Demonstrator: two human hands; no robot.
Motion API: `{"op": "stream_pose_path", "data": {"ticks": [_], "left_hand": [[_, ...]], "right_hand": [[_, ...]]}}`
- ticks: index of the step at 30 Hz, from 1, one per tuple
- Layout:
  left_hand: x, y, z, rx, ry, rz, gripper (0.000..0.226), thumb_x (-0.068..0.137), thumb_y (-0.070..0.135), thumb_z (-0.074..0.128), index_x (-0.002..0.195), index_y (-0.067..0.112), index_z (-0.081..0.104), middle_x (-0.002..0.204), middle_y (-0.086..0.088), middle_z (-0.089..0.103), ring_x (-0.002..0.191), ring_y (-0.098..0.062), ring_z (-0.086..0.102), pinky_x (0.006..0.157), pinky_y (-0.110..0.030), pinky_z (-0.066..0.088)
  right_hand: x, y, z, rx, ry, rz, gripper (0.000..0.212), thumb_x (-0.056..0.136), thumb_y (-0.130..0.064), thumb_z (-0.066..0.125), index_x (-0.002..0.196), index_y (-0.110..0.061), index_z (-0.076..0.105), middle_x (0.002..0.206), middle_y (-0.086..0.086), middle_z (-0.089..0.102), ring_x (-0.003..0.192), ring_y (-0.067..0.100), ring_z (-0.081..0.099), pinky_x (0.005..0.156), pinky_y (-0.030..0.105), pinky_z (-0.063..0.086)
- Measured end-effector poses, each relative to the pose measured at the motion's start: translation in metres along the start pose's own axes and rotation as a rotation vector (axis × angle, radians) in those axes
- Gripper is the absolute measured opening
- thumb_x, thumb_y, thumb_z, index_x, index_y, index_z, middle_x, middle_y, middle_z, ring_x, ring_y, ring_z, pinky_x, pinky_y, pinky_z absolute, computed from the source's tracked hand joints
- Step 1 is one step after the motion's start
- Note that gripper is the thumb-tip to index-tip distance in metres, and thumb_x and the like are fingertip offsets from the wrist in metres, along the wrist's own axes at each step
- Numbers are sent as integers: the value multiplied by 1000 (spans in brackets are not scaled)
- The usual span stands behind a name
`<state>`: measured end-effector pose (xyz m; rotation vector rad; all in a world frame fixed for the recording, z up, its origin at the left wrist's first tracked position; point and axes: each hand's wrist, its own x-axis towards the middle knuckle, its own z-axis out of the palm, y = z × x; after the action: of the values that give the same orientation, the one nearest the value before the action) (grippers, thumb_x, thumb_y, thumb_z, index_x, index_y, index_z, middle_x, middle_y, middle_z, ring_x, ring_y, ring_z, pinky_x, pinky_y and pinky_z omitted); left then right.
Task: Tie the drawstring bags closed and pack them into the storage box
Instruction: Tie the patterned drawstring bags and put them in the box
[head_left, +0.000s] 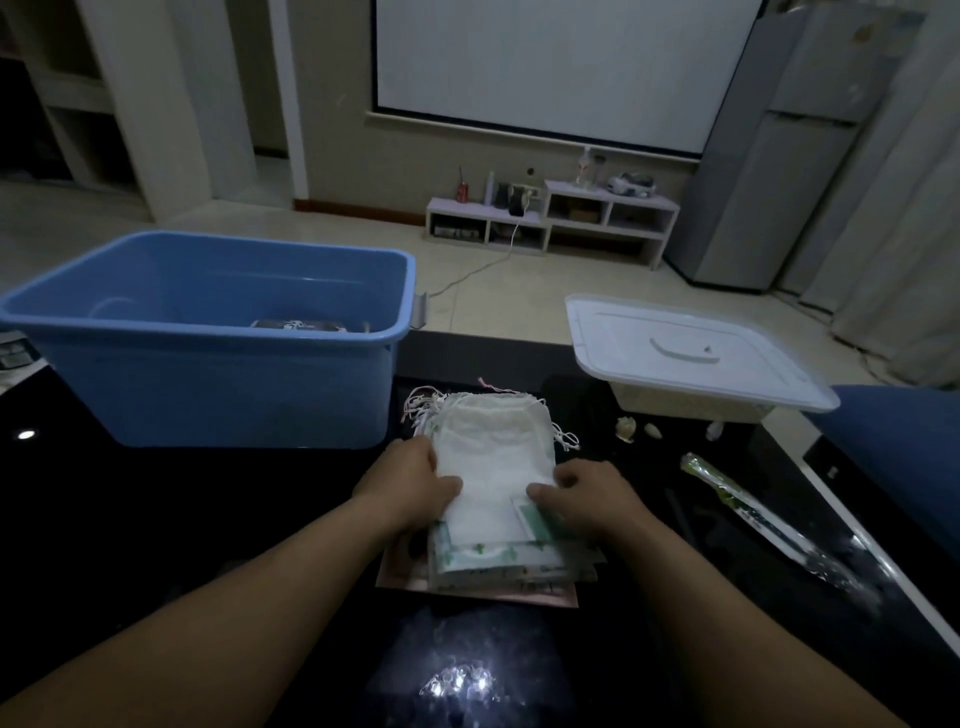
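Both hands are on the top white cloth drawstring bag (493, 457), which lies on a stack of patterned cloth bags (498, 564) at centre of the glossy black table (208, 519). The top bag's gathered mouth points away from the person, with loose white and pink cords (423, 408) fanning out at the far-left corner of the stack.

The left hand (410, 483) grips the bag's left edge, thumb on top of the cloth, fingers curled round the edge and mostly hidden under it. The right hand (584, 493) holds the bag's right edge lower down, fingers (545, 491) curled together and pinching the cloth; how far they reach underneath, can't tell.

A pinkish flat sheet (519, 597) sticks out under the near side of the stack.

The blue plastic rectangular storage box (208, 374) sits on the table, far left of the stack and just beside it, open. A dark item with white print (298, 325) lies on its floor; too dim to tell whether it is a bag.

The white plastic lid (691, 358) rests on a white basket (675, 405) at far right. Small pale bits (626, 430) lie in front of the basket. A long clear-wrapped stick with a green tip (753, 514) lies diagonally on the right.
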<state>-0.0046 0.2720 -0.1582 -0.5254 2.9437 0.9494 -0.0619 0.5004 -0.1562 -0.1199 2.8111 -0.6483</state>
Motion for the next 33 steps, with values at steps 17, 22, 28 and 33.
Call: {"op": "stream_pose_path", "data": {"ticks": [17,22,28,33], "left_hand": [[15,-6,4,-233,137,-9,8,91,27,73,90,22,66,90,5,69,88,-22,67,76,-29,52],[15,-2,3,-334,115,53,12,93,24,68,84,16,66,80,-1,69,75,-19,63,65,-33,47],[-3,14,-16,-956,-183,-64,25,105,17,58,105,-2,75,100,-21,77,86,-34,74,81,-46,61],[-27,20,-18,-1013,-367,-97,23,100,-1,52,100,2,74,96,-23,75,73,-28,72,65,-32,60]], "right_hand": [[12,-11,7,88,78,-42,62,71,-48,70,130,-27,68,119,6,67,105,27,67,92,38,56],[13,-16,3,225,146,-96,16,84,-32,77,77,-20,70,81,-5,70,79,19,68,74,35,57],[-12,-25,-16,902,-187,-51,22,96,-22,72,106,-3,75,107,20,77,94,33,77,83,50,64],[-21,-26,-4,1142,-175,50,37,105,-39,57,114,-9,76,107,15,79,92,30,74,82,41,58]]}}
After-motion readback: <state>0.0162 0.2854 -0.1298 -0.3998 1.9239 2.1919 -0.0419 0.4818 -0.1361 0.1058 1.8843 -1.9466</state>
